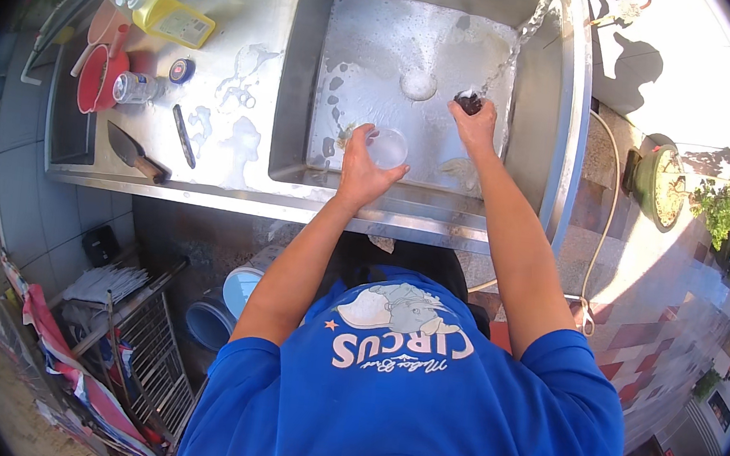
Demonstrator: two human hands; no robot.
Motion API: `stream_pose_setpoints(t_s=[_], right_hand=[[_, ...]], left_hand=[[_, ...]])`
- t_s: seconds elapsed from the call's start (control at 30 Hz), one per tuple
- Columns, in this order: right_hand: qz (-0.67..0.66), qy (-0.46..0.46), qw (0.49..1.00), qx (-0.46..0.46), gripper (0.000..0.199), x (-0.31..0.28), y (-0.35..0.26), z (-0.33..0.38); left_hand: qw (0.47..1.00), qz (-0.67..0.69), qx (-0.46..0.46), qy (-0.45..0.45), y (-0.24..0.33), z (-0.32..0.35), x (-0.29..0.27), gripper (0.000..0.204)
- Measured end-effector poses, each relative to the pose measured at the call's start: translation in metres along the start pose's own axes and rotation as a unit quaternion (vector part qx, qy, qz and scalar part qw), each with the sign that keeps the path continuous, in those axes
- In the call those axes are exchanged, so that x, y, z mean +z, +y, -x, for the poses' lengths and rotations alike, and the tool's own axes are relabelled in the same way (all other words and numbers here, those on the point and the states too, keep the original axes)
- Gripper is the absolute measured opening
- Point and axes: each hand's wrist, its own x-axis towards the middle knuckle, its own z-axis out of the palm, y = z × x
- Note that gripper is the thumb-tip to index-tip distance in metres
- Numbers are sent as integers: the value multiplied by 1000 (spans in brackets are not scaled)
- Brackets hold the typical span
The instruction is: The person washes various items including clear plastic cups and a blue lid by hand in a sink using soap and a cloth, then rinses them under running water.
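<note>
Over the steel sink (308, 71), my left hand (362, 171) is closed round a translucent round cup (388, 150), thumb on one side and fingers on the other. My right hand (476, 131) grips a small dark object (469, 102) near the sink's right wall; glare and wet highlights blur its exact kind. A thin stream of water (504, 63) falls from the far right corner and reaches the dark object. Suds and wet patches spread over the sink floor, with the round drain (418, 84) beyond the two hands.
Left on the counter are a yellow bottle (173, 19), a red ladle-like scoop (100, 80), a clear jar (134, 88), a dark round lid (181, 71), a closed-looking knife (183, 136) and a broad-bladed knife (134, 152). A hose (611, 192) hangs at right; a wire rack (149, 357) stands lower left.
</note>
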Motion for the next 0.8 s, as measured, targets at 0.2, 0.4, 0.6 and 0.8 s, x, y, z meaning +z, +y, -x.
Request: stream_pose_setpoints(t_s=[0.2, 0.4, 0.6, 0.8], right_hand=[[56, 90, 993, 45, 87, -5, 7, 2], [53, 106, 992, 49, 87, 6, 11, 2], [-404, 22, 878, 256, 51, 9, -4, 2], [-664, -82, 673, 315, 43, 9, -2, -1]], left_hand=[[999, 9, -9, -30, 12, 5, 22, 96], [998, -27, 8, -56, 9, -9, 32, 95], [995, -6, -8, -101, 12, -21, 41, 96], [991, -1, 2, -130, 21, -34, 47, 97]])
